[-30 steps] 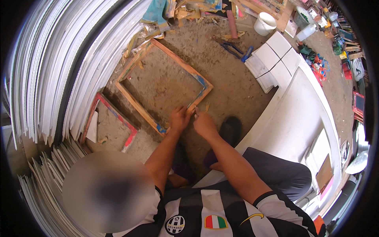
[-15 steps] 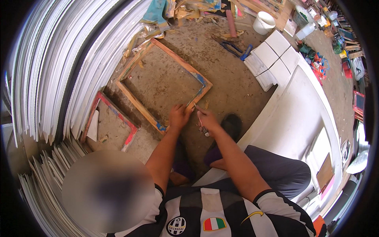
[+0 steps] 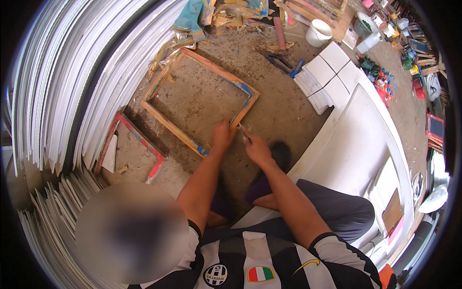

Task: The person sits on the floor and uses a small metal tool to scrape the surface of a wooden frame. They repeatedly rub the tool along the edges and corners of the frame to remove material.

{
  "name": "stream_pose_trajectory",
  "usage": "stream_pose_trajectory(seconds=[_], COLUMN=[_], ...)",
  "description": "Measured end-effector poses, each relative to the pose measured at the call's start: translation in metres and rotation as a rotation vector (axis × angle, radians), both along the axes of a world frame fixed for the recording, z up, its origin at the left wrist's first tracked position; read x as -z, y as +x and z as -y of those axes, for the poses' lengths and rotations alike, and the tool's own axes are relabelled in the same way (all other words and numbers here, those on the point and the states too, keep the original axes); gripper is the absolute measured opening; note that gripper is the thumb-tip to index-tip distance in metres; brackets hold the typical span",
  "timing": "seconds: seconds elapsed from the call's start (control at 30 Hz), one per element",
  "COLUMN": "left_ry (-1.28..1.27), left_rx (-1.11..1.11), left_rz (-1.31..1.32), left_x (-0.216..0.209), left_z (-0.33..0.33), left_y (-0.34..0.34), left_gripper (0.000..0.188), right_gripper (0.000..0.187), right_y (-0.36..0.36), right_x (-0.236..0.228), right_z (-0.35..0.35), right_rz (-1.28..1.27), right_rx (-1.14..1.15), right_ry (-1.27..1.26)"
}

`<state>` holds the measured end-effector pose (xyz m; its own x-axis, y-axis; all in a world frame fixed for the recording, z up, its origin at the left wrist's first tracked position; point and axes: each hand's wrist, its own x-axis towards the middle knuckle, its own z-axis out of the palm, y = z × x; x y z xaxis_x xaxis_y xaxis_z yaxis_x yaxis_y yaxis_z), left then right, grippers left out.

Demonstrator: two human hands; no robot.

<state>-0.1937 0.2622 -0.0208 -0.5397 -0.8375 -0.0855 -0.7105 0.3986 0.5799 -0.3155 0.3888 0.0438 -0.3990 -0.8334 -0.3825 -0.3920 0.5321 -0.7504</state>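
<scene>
A rectangular wooden frame point(image 3: 216, 70) with paint-stained, bare-looking bars is tilted in front of me over the floor. My left hand point(image 3: 223, 137) is closed around its near corner. Just to the right, my right hand point(image 3: 258, 149) grips a slim hand tool point(image 3: 244, 131), whose thin tip meets the frame beside my left fingers. Most of the tool's handle is hidden in my fist, so its exact kind does not show.
Tall stacks of white sheets point(image 3: 53, 91) stand at left, near a red-painted frame point(image 3: 139, 137). Pliers-like tools point(image 3: 279, 61) and a white bucket point(image 3: 318, 33) are farther off. White panels point(image 3: 353, 127) lie at right, with a dark shoe point(image 3: 280, 155) close to my hands.
My right hand has turned slightly, and the tool's dark checkered handle end no longer shows below it. The left hand stays on the frame's corner.
</scene>
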Motion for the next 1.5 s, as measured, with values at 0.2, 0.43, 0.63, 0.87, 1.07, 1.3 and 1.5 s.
stream_pose_trajectory(seconds=[0.2, 0.43, 0.63, 0.87, 1.07, 1.3, 1.5], left_ry=[-0.129, -0.109, -0.12, -0.136, -0.138, -0.113, -0.116], left_rx=[-0.003, -0.004, 0.004, 0.015, 0.013, 0.002, 0.036], left_rz=[-0.106, -0.157, -0.188, -0.223, -0.211, -0.196, -0.16], left_x=[0.011, 0.018, 0.02, 0.024, 0.021, 0.017, 0.015], left_z=[-0.008, -0.009, -0.009, -0.007, -0.01, -0.008, 0.001], left_y=[0.006, 0.007, 0.006, 0.007, 0.006, 0.0, 0.008], left_gripper=[0.046, 0.047, 0.047, 0.046, 0.043, 0.042, 0.042], right_gripper=[0.046, 0.046, 0.046, 0.046, 0.043, 0.045, 0.044], right_y=[-0.009, -0.011, -0.011, -0.009, -0.003, 0.012, -0.014], right_x=[-0.012, -0.004, -0.009, -0.011, -0.026, 0.038, 0.0], right_z=[0.014, 0.019, 0.02, 0.027, 0.038, 0.029, 0.028], right_rz=[-0.002, 0.033, 0.005, -0.067, -0.107, 0.064, 0.572], right_rx=[-0.035, -0.036, -0.039, -0.057, -0.091, 0.119, 0.242], right_ry=[0.122, 0.122, 0.143, 0.124, 0.185, 0.087, 0.135])
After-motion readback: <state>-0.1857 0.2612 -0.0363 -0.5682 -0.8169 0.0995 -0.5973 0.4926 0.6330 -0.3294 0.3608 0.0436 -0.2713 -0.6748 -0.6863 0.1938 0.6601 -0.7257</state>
